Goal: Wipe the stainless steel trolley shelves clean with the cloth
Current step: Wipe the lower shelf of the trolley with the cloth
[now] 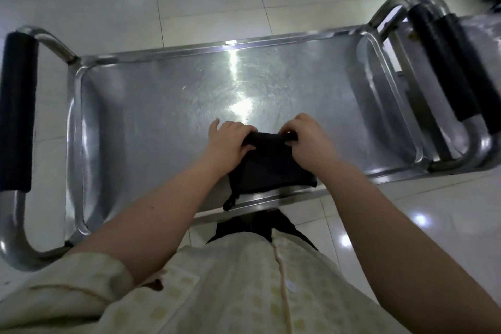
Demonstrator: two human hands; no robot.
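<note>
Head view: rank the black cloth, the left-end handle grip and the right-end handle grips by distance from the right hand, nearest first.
1. black cloth, pinched by the right hand at the near edge of the shelf.
2. right-end handle grips, far right.
3. left-end handle grip, far left.

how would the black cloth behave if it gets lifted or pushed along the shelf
Probably floppy: the black cloth bunches between the left hand and right hand, and a corner droops over the shelf edge. Likely light, since fingertips alone pinch it. Pushed, it should glide on the glossy steel.
</note>
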